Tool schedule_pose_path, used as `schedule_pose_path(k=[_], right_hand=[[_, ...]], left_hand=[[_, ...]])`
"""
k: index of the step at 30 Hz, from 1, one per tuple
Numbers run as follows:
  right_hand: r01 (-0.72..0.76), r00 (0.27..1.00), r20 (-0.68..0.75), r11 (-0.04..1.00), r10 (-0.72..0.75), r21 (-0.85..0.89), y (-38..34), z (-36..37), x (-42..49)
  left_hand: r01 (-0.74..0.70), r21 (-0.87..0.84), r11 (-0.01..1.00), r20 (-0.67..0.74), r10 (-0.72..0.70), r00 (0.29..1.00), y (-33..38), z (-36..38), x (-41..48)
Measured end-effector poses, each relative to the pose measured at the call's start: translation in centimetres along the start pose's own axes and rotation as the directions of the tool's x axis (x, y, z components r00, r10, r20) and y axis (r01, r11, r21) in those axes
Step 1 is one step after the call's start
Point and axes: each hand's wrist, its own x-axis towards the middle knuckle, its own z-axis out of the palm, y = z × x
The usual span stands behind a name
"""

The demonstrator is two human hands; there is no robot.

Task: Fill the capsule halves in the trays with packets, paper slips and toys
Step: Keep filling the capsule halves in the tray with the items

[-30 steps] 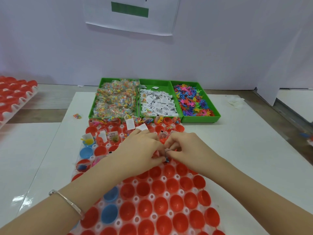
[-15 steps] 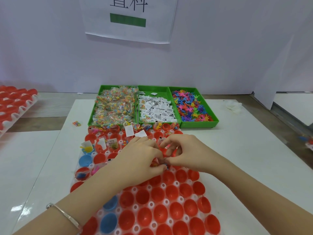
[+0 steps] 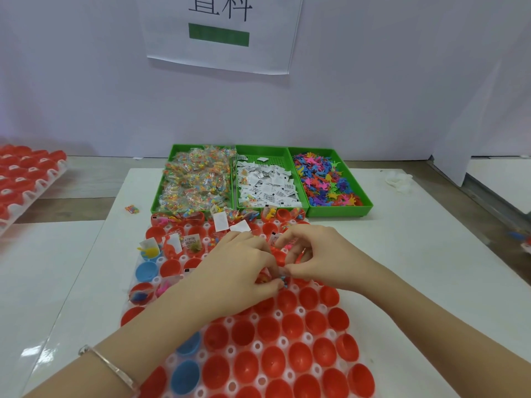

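— Hands?
— The left hand (image 3: 238, 271) pinches a small packet (image 3: 281, 278) above the capsule tray (image 3: 308, 337), dead centre; the right hand (image 3: 321, 259) pinches its other edge.
— Supplies?
— Twelve o'clock, three green bins (image 3: 339, 209): packets (image 3: 195, 179), paper slips (image 3: 267, 188), toys (image 3: 324, 182).

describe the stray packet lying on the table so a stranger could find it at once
Find the row of three green bins at the far end of the white table. Just left of the front corner of the leftmost bin, the stray packet lies alone on bare table, outside any bin or tray, unlike the packets heaped in that bin.
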Motion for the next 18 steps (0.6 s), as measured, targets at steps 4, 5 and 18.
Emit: schedule_pose_path(k=[4,5,18], right_hand=[[0.002,1.0,-0.022,0.998,0.0,0.056,0.0,-1.5,-0.1],[-0.003,0.998,-0.058,0.997,0.008,0.078,0.1,-2.2,0.0],[-0.052,0.806,-0.578,0.988,0.125,0.143,6.0,-10.5,5.9]], left_hand=[[-0.015,-0.061,0.998,-0.066,0.011,0.998,-0.2,-0.6,-0.1],[-0.015,-0.071,0.997,-0.084,0.009,0.996,-0.3,-0.8,-0.1],[-0.054,0.117,0.992,0.075,0.046,0.996,0.2,-0.3,2.8]])
